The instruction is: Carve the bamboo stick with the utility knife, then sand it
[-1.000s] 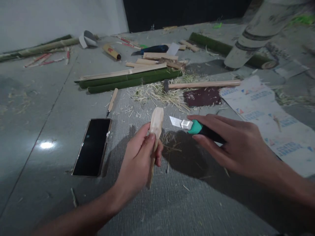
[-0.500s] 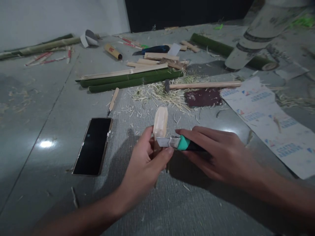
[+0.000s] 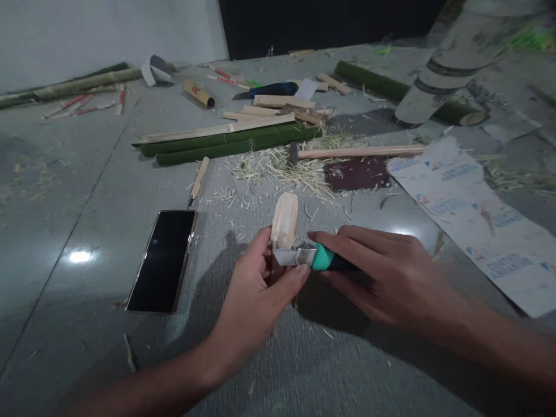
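In my left hand (image 3: 260, 289) is a pale carved piece of wood (image 3: 285, 217), its rounded far end pointing away from me. The lower part of the piece is hidden behind the blade and my fingers. My right hand (image 3: 382, 269) is closed round a utility knife (image 3: 322, 256) with a green and black handle. The knife's wide blade lies crosswise against the near part of the wood. My left thumb touches the knife close to where the blade leaves the handle.
A phone (image 3: 163, 260) and a small wooden-handled tool (image 3: 198, 180) lie to the left. Ahead are green bamboo strips (image 3: 238, 142), shavings (image 3: 282, 168), a hammer (image 3: 356, 152) and a dark red sheet (image 3: 356, 174). Printed abrasive paper (image 3: 478, 226) lies right. A person's leg (image 3: 438, 75) stands beyond.
The knife blade has shifted slightly down toward me along the wood, and its angle has turned a little. Both hands keep their hold.
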Demonstrator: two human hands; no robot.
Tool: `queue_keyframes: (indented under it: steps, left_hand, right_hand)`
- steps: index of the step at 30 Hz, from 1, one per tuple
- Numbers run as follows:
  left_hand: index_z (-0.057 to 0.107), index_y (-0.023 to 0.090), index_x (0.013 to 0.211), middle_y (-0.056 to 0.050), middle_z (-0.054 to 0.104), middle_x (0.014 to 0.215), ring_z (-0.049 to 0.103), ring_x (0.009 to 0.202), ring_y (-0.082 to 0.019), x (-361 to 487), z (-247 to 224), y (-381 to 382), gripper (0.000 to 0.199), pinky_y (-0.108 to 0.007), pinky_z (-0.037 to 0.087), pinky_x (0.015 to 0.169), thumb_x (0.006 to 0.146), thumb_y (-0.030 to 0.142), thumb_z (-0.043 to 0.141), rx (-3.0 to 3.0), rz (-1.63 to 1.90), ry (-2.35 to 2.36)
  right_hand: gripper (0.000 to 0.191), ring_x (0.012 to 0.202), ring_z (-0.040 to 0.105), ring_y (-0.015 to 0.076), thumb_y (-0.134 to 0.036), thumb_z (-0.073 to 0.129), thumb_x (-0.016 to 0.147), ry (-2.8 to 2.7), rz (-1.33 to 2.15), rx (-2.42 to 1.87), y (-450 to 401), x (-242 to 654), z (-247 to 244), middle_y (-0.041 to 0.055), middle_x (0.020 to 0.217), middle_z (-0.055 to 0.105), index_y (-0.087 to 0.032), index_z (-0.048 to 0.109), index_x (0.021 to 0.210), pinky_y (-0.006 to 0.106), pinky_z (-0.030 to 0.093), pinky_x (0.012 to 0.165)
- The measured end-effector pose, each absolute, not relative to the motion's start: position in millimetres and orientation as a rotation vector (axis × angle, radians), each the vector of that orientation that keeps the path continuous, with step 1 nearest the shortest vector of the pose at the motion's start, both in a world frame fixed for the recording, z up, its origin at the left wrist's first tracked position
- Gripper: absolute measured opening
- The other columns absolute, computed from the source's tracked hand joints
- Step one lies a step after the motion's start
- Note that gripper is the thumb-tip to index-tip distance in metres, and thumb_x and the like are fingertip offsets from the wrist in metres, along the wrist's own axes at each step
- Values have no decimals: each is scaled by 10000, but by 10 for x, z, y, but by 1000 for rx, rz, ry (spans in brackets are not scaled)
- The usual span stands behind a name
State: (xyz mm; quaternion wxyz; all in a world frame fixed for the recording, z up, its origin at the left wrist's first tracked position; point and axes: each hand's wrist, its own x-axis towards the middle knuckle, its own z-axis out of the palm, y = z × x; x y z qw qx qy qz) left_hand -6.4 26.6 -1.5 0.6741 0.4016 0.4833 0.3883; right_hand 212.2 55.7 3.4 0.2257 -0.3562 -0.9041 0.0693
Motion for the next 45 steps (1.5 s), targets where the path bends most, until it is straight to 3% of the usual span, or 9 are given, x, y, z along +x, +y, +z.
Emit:
queue_keyframes:
  steps: [12,20,29,35,45]
  left_hand:
    - [607,254,1290,26,587,826,401,562,-77,-61,0,256,404,-186,360,491,934,374,754,932,871,1161]
    - [610,248,1257,6,646,906,494,615,-88,-62,-11,254,365,-187,380,502,941,372,745,953,881,1166]
    - [601,257,1215,12,668,962,631,818,-117,-34,64,195,296,-197,543,713,961,321,738,1058,973,1161]
    - [589,270,1232,72,521,746,389,485,-39,-29,35,171,332,-166,361,440,957,366,749,911,960,1083]
    - [564,271,1294,108,436,601,349,438,-47,-29,9,163,398,-170,278,400,963,406,739,916,945,1110]
  right_hand:
    - [306,659,578,151,-248,553,1025,-2505,182,-973,550,2139,35,32,881,672,-155,599,1313,284,413,572]
    - [298,665,605,159,-240,547,1025,-2503,172,-962,558,2113,48,41,890,685,-141,607,1300,295,425,567]
    - [311,697,632,171,-231,555,1033,-2484,37,-964,457,2091,72,57,921,705,-121,593,1321,315,466,601]
    - [337,690,628,164,-228,547,1038,-2470,78,-987,412,2057,107,45,887,681,-112,584,1352,303,468,581]
    - [329,709,631,162,-244,547,1046,-2466,76,-996,413,2059,92,44,911,687,-105,596,1340,312,472,589]
